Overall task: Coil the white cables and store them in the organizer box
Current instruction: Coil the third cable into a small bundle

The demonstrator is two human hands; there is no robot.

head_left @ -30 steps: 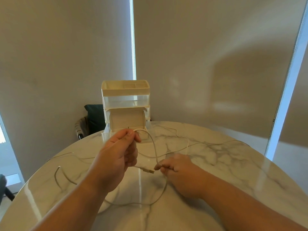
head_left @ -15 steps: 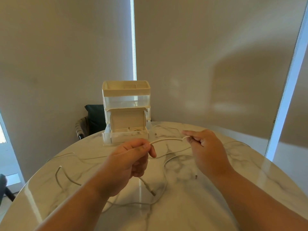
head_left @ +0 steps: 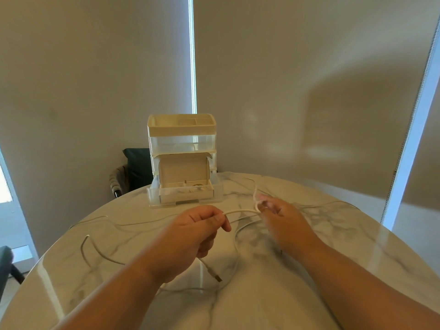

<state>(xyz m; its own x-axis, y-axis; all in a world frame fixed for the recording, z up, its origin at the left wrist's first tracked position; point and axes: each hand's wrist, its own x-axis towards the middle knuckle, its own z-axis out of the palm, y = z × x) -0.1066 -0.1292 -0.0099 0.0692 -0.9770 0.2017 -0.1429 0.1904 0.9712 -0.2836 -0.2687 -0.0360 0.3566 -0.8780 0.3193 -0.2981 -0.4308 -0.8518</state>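
White cable point(head_left: 240, 211) spans our hands above the marble table point(head_left: 357, 234): left hand point(head_left: 190, 234) pinches it closed, right hand point(head_left: 281, 217) hooks it, blurred. We should keep loops even, plug point(head_left: 215, 276) dangling free

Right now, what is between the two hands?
In the head view, a short stretch of thin white cable spans from the left hand to the right hand, above the marble table.

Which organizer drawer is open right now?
The bottom drawer, pulled forward onto the table with small items inside. The clear drawer above it is shut.
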